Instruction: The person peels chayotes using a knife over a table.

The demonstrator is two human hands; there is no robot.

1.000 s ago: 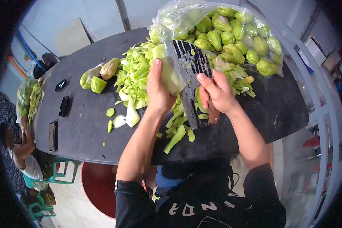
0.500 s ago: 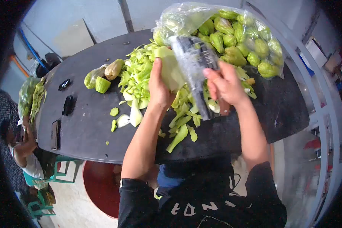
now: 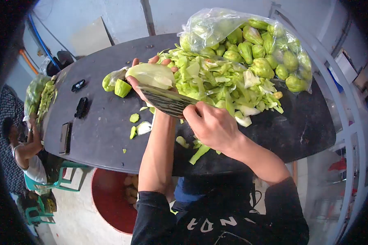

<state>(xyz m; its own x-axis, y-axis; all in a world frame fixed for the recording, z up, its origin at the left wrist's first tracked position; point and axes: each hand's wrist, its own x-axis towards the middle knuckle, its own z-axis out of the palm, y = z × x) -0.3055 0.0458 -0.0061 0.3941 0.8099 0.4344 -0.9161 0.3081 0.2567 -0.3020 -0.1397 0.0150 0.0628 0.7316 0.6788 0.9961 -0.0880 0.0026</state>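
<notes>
A peeled, pale green chayote [image 3: 152,76] rests in my left hand [image 3: 135,86], palm up, fingertips showing past its far side. My right hand [image 3: 214,127] is wrapped round the handle of a broad-bladed knife [image 3: 167,102]. The blade lies across the near side of the chayote, wet and streaked, its tip close to my left thumb. Beyond and right of both hands spreads a heap of green peelings [image 3: 216,79]. Just left of the held chayote are an unpeeled chayote [image 3: 109,81] and a cut green piece [image 3: 122,88].
A clear plastic bag [image 3: 210,28] spills whole chayotes [image 3: 251,51] at the back right of the dark table [image 3: 98,134]. Small black objects [image 3: 81,108] line its left side. Below stands a red tub [image 3: 106,200]. At far left a person [image 3: 28,157] sits handling bagged greens.
The knife has swung from upright beside the chayote to lying nearly level across it. My left hand has turned palm up and moved left with the chayote. The view has shifted slightly.
</notes>
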